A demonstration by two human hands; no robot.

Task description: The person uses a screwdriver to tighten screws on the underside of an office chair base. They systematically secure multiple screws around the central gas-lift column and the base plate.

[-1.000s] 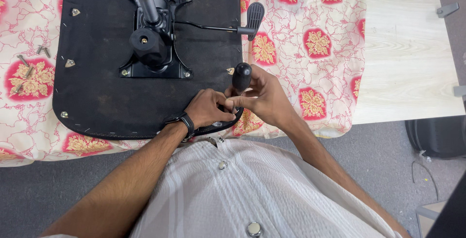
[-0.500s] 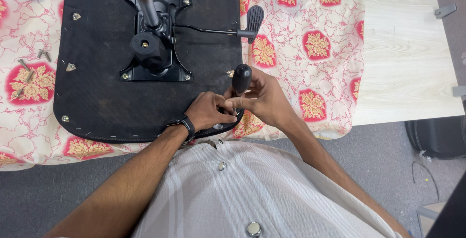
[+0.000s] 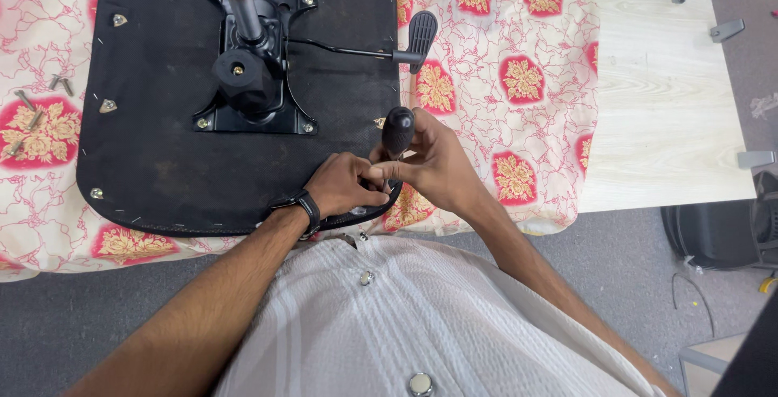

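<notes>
Right hand grips the black-handled screwdriver upright at the black upturned chair seat's near-right corner. Left hand pinches its tip. Step in hand: driving a screw; next, steady downward pressure is likely needed.

Looks like a small workshop or furniture-assembly spot, maybe a back room of an office, not a proper factory floor. There's a pale wood-grain table with a floral red-and-cream cloth thrown over most of it as padding. On that cloth lies an upturned black office chair seat, its metal tilt mechanism and lever facing up. Loose screws sit on the cloth at the far left, and a few grey metal brackets lie on the grey carpet-like floor past the table. Dark chair parts sit off to the right on the floor too.
</notes>
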